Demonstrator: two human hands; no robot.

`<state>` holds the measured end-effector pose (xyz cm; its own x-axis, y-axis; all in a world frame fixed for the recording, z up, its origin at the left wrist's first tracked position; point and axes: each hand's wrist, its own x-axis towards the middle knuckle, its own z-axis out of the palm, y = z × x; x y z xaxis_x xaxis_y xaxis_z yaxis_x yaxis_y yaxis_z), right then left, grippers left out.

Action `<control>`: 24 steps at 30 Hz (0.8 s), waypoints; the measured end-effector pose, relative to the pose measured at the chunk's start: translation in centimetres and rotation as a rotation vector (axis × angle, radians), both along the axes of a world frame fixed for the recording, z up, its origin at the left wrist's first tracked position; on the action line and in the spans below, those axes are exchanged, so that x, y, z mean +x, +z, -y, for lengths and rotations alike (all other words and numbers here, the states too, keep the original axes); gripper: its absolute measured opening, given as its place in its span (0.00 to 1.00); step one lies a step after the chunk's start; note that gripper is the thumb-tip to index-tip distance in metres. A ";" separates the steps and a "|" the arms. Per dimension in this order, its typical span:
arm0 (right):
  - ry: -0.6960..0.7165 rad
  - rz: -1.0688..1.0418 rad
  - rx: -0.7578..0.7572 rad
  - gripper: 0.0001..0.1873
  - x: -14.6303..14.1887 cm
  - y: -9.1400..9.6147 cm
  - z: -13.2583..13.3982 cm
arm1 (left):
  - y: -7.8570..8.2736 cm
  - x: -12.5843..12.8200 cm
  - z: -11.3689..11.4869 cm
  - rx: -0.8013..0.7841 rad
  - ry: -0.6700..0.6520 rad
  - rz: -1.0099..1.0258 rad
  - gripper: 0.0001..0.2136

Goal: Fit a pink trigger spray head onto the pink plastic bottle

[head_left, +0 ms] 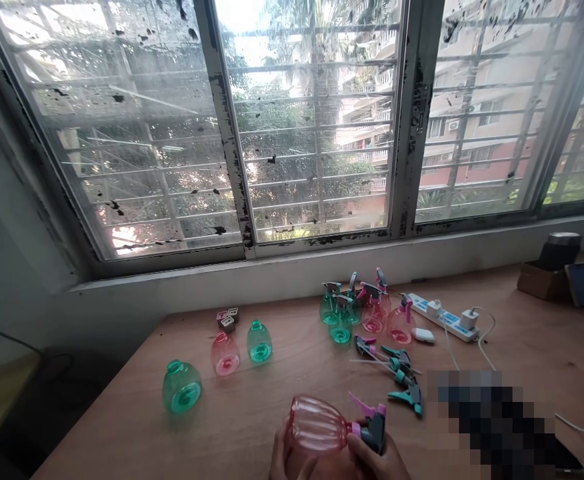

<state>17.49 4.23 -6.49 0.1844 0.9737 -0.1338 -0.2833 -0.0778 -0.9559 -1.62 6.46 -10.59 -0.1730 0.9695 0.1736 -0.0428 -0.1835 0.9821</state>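
Observation:
A pink spray bottle (pixel 317 425) lies sideways low in the head view, held between both hands. My left hand (pixel 283 460) wraps the ribbed body from below. My right hand (pixel 378 461) grips the grey and pink trigger head (pixel 372 421) at the bottle's neck. Only the fingertips and part of each hand show at the bottom edge. Several loose trigger heads (pixel 395 373) with dip tubes lie on the wooden table (pixel 122 427) just beyond the right hand.
Open bottles without heads stand to the left: a green bottle (pixel 182 387), a pink one (pixel 225 354), a green one (pixel 259 342). Several assembled spray bottles (pixel 367 313) cluster at the back. A white power strip (pixel 445 317) with chargers, cables, a cardboard box (pixel 542 280) sit right.

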 end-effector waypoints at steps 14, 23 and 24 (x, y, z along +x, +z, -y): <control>-0.004 0.050 -0.009 0.30 0.2 -0.5 0.0 | -1.8 -0.4 -0.9 0.117 0.109 -0.059 0.34; -0.035 0.064 0.005 0.32 0.1 -0.1 0.1 | -1.0 0.2 -0.3 0.090 0.122 -0.002 0.35; -0.024 0.064 0.005 0.32 0.1 0.0 0.2 | -0.8 0.3 -0.3 0.054 0.112 0.028 0.34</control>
